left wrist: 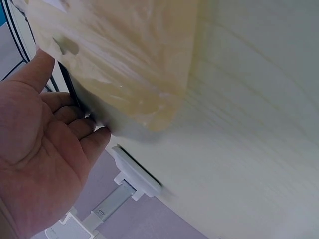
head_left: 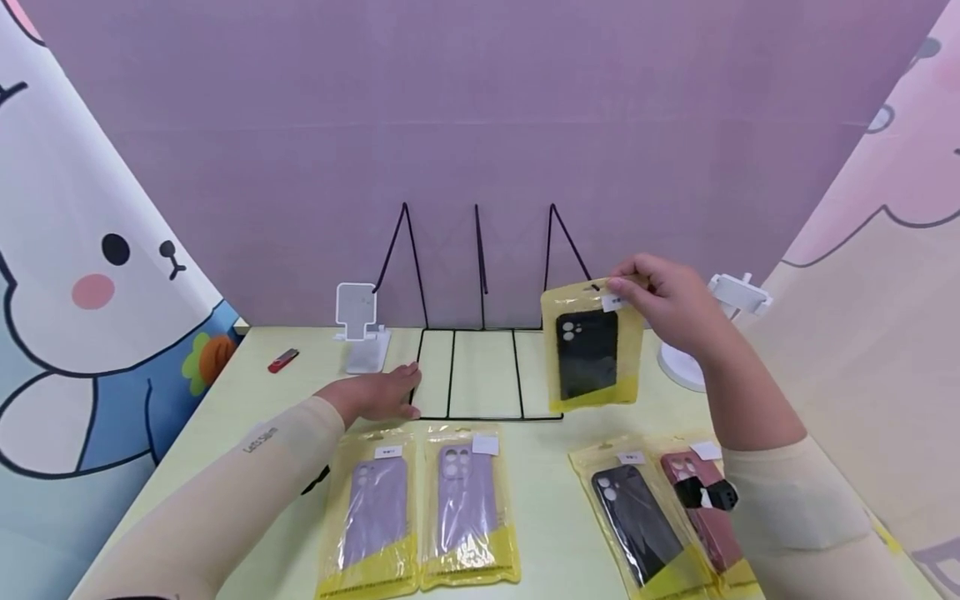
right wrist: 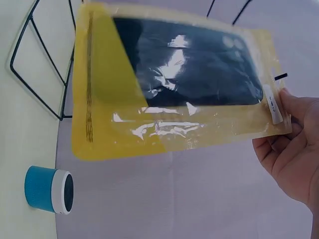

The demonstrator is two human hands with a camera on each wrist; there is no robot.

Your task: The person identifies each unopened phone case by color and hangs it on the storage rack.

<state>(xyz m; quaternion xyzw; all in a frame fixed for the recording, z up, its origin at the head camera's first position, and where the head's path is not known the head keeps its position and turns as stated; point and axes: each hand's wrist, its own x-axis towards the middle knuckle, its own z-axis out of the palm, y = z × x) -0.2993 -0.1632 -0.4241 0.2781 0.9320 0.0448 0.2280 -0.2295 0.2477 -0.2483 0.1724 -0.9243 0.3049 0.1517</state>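
Your right hand (head_left: 671, 310) pinches the top of the black-case packet (head_left: 592, 354), held upright above the wire rack's (head_left: 480, 367) right slot. Left hand (head_left: 378, 396), fingers flat and relaxed, steadies the rack's left edge. Step: racking. Next, lower squarely between the wires.

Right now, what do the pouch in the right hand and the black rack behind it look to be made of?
The yellow-and-clear pouch holding a black phone case, pinched at its top by the right hand, looks like thin glossy plastic film: it shows glare streaks and wrinkles in the right wrist view. The black wire display rack seems to be thin metal rod with a dark, matte coating, though the metal is a guess.
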